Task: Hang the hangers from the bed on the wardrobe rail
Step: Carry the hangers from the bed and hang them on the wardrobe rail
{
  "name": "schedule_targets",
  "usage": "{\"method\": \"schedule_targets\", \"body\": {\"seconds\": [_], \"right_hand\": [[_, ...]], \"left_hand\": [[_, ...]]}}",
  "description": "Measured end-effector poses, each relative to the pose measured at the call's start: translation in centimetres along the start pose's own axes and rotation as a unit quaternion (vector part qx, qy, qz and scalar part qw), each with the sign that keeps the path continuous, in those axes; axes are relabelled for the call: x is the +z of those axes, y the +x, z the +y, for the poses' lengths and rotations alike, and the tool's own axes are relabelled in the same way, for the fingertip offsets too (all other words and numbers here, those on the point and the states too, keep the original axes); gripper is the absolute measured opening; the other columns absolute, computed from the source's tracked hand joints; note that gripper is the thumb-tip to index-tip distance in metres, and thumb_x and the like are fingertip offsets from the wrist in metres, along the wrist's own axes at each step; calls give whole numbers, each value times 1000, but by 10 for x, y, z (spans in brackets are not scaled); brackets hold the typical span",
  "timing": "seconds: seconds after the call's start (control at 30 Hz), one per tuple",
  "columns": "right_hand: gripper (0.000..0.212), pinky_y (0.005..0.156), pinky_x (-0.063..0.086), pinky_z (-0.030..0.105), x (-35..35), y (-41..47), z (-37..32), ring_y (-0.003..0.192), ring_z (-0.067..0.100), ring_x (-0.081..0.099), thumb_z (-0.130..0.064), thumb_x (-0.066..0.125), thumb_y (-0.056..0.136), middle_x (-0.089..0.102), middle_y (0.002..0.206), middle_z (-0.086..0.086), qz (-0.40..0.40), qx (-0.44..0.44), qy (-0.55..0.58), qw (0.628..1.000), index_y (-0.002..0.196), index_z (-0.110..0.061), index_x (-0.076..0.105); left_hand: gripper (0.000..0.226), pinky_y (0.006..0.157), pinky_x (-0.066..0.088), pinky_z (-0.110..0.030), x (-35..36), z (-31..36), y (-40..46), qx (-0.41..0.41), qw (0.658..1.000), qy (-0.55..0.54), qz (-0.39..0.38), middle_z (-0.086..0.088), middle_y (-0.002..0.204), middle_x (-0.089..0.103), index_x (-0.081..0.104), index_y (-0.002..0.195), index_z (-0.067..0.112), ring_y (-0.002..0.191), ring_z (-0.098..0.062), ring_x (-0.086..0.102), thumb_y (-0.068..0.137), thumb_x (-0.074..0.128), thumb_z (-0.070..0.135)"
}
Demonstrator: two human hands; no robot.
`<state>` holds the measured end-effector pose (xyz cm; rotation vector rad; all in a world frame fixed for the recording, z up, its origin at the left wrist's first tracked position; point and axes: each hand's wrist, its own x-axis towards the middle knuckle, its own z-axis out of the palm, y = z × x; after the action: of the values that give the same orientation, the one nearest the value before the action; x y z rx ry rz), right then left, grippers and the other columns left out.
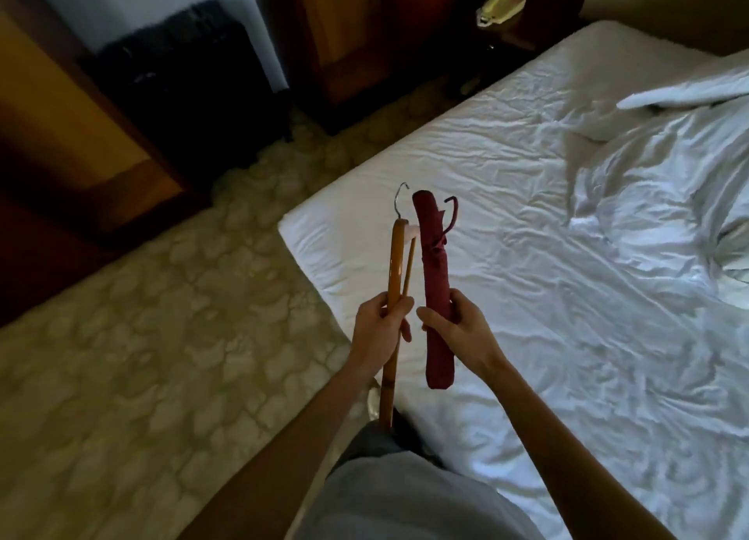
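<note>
My left hand (379,329) grips a wooden hanger (395,264) seen edge-on, its silver hook pointing up and away. My right hand (456,329) holds a dark red padded hanger (433,264) by its middle, its red hook curling to the right at the top. Both hangers are held upright side by side over the near corner of the bed (527,215), which is covered by a wrinkled white sheet. No wardrobe rail is in view.
A crumpled white duvet (656,199) and a pillow (689,90) lie at the bed's right. A black suitcase (182,77) stands against the far wall between wooden furniture (73,134). A pale telephone (500,8) sits on a dark nightstand. Patterned floor (142,337) spreads to the left.
</note>
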<state>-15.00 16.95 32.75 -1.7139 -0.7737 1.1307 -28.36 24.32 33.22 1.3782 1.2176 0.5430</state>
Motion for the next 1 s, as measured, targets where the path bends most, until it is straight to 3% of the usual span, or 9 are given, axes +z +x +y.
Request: {"method": "schedule_targets", "body": {"seconds": [0.13,0.33,0.53,0.63,1.0], "right_hand": [[33,74,60,31,68,12,-18,83,17,72,-37,73,88,72,94,2,-69,-31,-60,995,112,-20,59],[27,67,53,17,193,43,-57,85,12,70,-38,72,89,69,97,-4,-184,-62,-117,974,107,-26,57],[24,66,54,23,330,105,-109,79,13,70,-36,74,87,71,89,-2,-260,-88,-168,947,102,-22,62],[20,68,55,26,398,129,-135,78,14,70,-37,74,87,73,89,2,-288,-86,-168,939,99,-25,63],[21,71,55,28,607,203,-223,82,20,69,-38,71,89,71,92,6,-336,-74,-174,923,103,-26,61]], "left_hand": [[24,49,45,-22,-69,-21,-13,-35,995,-55,81,6,48,54,62,78,15,41,-8,51,101,61,21],[30,46,41,-18,-182,-51,-17,-46,976,-105,188,8,49,52,59,72,14,42,-6,50,102,59,17],[31,50,46,-34,-317,-85,22,-59,956,-117,261,-4,54,59,62,81,6,48,-22,56,97,64,32],[29,49,43,-30,-384,-90,48,-68,945,-143,287,-5,53,58,63,86,0,47,-20,54,99,63,26],[23,48,44,-27,-590,-96,138,-65,918,-181,347,-2,54,59,66,94,5,47,-15,55,99,62,27]]}}
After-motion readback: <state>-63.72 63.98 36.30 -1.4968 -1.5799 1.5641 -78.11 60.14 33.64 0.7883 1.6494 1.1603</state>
